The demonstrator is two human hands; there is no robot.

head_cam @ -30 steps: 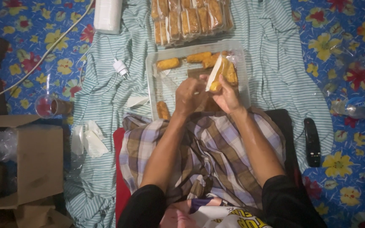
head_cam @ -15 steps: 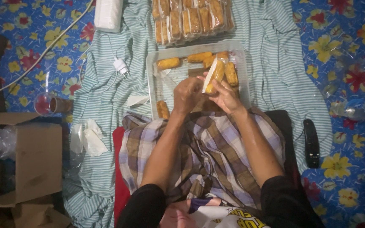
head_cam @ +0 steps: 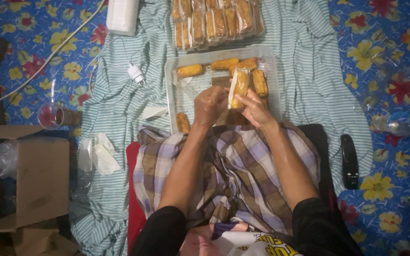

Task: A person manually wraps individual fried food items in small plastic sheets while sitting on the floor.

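Golden, oblong fried roll [head_cam: 239,88], apparently half-sheathed in a clear plastic sleeve, pinched upright between left hand [head_cam: 209,105] and right hand [head_cam: 255,108] above the tray [head_cam: 270,66].

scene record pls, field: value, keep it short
left hand: pinching the lower end of the bagged roll
right hand: gripping the same roll from the right
bagged roll: golden fried roll in clear plastic sleeve, held above the tray
tray: clear plastic, several loose fried rolls in it
wrapped stack: beyond the tray
remote: black, to the person's right
surface: striped cloth
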